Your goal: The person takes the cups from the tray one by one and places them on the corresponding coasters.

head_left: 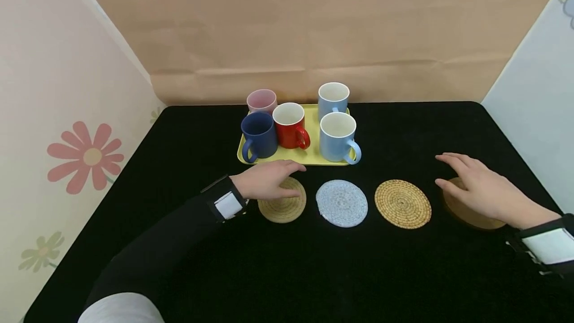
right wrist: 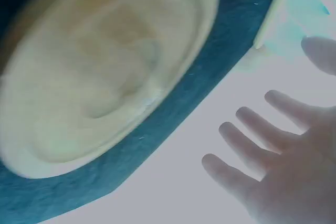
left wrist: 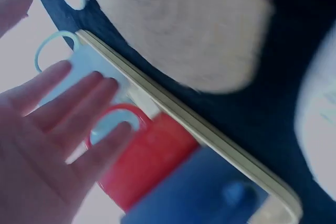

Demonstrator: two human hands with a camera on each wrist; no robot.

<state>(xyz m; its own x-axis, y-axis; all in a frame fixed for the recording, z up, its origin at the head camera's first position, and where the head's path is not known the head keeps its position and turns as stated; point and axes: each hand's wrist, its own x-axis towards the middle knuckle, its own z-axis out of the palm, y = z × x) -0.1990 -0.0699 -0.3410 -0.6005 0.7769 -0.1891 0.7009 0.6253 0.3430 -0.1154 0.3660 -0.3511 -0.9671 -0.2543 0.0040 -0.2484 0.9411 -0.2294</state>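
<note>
My left hand (head_left: 266, 181) is over the leftmost round woven coaster (head_left: 282, 212), fingers extended and holding nothing. Above a round wooden coaster (head_left: 473, 217) at the right, my right hand (head_left: 484, 188) is spread with nothing in its grasp; it partly covers that coaster. Between the hands lie a pale blue-white coaster (head_left: 342, 203) and a tan woven coaster (head_left: 402, 204). Just beyond the left hand, a navy mug (head_left: 260, 138) and a red mug (head_left: 287, 131) stand upright on a yellow tray (head_left: 312, 136). The left wrist view shows straight fingers (left wrist: 84, 103) overlapping the red mug.
The tray also carries a pink mug (head_left: 262, 101) behind the navy one, and two light blue mugs, one in front (head_left: 334, 143) and one behind (head_left: 333, 103). Brown paper (head_left: 314, 29) hangs behind the black table (head_left: 314, 273). Walls flank both sides.
</note>
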